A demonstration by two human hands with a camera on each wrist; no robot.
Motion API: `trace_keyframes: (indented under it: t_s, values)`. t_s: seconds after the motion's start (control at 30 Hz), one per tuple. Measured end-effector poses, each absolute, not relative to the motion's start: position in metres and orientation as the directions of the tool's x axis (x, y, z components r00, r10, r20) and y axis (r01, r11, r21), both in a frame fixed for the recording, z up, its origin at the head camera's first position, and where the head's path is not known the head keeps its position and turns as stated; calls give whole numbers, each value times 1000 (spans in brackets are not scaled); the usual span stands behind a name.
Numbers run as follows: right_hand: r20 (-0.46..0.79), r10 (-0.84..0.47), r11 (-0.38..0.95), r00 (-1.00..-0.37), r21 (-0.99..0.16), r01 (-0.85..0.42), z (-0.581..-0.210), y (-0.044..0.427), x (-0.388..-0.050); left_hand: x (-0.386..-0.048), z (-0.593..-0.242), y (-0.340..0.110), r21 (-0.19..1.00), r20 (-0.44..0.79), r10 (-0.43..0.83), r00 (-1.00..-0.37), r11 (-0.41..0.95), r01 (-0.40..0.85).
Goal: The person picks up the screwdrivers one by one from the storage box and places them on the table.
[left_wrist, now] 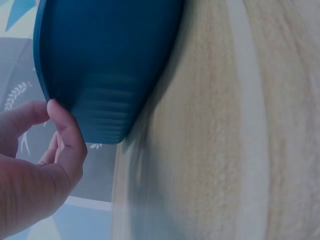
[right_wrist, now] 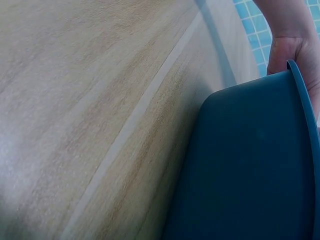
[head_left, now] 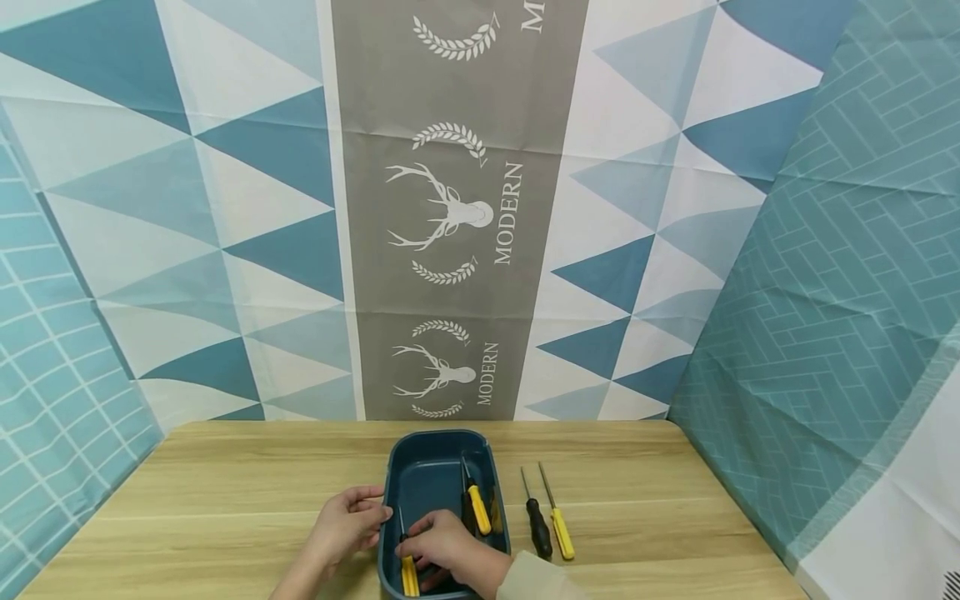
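A dark blue rectangular bin (head_left: 442,442) stands near the front of the table. My left hand (head_left: 348,529) is at its left side and pinches the rim between thumb and fingers; the left wrist view shows this hand (left_wrist: 47,162) at the bin's wall (left_wrist: 110,65). Inside the bin, my right hand (head_left: 450,546) pinches a screwdriver with a yellow and black handle (head_left: 408,577), which lies along the left side. Another yellow-handled screwdriver (head_left: 478,510) rests at the bin's right side, beside a dark handle (head_left: 467,512) that is partly hidden.
On the wooden table (head_left: 637,500), right of the bin, lie a black-handled screwdriver (head_left: 538,530) and a yellow-handled screwdriver (head_left: 562,535), shafts pointing away. A patterned cloth wall (head_left: 442,292) rises behind the table. The bin's outer wall (right_wrist: 250,160) fills the right wrist view's lower right.
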State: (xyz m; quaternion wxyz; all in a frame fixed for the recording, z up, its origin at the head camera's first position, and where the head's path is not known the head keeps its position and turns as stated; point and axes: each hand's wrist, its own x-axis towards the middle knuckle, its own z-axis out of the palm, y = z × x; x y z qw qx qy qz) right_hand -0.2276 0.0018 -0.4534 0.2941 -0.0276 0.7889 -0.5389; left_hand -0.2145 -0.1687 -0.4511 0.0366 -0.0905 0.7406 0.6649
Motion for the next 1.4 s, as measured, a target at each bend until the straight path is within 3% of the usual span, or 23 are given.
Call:
trace_keyframes:
  t_s: [0.83, 1.4]
  values:
    - [-318, -280, 553, -906, -824, 118, -454, -10, -221, -214, -452, -169, 979, -168, -83, -982, 103, -176]
    - [-385, -293, 465, -875, -857, 221, -456, -5, -228, -213, -450, -169, 979, -164, -70, -984, 107, -171]
